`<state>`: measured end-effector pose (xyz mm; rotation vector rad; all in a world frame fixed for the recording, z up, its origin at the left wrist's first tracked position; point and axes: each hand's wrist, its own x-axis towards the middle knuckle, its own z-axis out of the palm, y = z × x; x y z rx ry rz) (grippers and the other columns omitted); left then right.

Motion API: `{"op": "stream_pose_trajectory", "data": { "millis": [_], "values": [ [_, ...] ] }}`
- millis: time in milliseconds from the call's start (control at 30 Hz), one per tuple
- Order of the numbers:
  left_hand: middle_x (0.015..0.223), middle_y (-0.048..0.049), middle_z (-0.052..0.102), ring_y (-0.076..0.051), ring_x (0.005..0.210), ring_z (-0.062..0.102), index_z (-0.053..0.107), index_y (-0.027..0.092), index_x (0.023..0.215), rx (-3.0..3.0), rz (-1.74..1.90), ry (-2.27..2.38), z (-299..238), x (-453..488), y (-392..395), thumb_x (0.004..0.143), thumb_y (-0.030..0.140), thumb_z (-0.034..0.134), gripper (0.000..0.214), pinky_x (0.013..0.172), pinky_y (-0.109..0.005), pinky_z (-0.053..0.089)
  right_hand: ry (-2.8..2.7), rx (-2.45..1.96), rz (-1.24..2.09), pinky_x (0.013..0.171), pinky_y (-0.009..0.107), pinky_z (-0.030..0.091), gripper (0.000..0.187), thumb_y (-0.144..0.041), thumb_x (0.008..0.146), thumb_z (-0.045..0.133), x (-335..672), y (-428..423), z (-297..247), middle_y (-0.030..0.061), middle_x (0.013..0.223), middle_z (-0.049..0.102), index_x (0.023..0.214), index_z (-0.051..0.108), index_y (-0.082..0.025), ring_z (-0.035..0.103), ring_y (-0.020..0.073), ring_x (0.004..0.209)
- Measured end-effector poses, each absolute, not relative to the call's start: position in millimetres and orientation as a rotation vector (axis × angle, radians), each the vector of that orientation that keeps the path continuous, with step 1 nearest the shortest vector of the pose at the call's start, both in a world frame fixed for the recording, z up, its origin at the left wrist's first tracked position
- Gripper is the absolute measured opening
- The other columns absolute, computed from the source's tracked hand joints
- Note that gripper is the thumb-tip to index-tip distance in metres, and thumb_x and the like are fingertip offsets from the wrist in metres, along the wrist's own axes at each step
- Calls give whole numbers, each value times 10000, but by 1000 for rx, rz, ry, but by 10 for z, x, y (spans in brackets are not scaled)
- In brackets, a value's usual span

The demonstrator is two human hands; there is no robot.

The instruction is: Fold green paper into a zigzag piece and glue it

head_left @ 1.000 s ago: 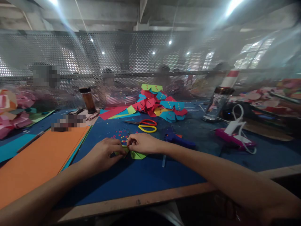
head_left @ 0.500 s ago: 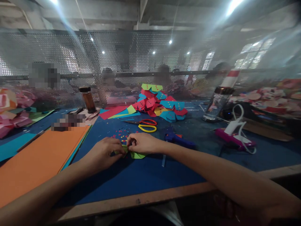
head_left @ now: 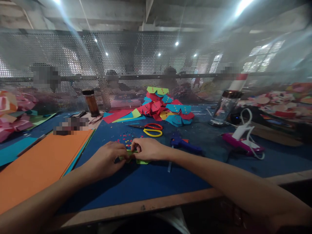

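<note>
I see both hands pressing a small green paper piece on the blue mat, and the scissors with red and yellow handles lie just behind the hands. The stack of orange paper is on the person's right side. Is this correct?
Not quite. In the head view the stack of orange paper lies on the person's left side, beside the left hand, not the right. The rest holds: the left hand and the right hand press the green paper piece on the blue mat, with the scissors just behind.

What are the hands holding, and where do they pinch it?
A small green folded paper. Left hand and right hand pinch its left end; the exact grip is hidden.
</note>
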<state>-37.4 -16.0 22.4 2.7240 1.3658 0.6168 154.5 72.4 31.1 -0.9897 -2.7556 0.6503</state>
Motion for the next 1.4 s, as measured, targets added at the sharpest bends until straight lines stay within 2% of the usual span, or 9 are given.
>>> {"op": "stream_pose_trajectory", "data": {
  "millis": [167,700,967,1400],
  "values": [
    [862,-17,720,-200,854,660,685,228,873,2735,587,1382,243,-375,-173,775,43,520,266,829,-343,454,-2768,-981,631,544,229,299,281,-400,735,670,1542,720,316,-17,814,674,960,654,-234,580,147,695],
    [900,-26,690,-221,905,648,675,219,872,2845,493,1362,271,-366,-200,727,-11,503,322,847,-364,446,-2699,-1012,519,588,235,338,245,-334,679,674,1504,646,280,-9,869,672,903,657,-239,585,153,741],
    [917,-4,698,-201,889,659,675,233,888,2820,475,1342,303,-364,-210,734,-11,502,337,833,-344,450,-2704,-1021,631,562,219,339,225,-291,674,642,1497,687,322,-34,807,674,887,687,-232,584,130,696],
    [964,-5,708,-193,911,665,682,238,899,2795,400,1344,353,-387,-241,719,-14,492,364,847,-328,471,-2702,-1051,764,530,197,334,246,-224,671,640,1486,765,298,-21,814,688,908,707,-214,583,118,672]
  ]
}}
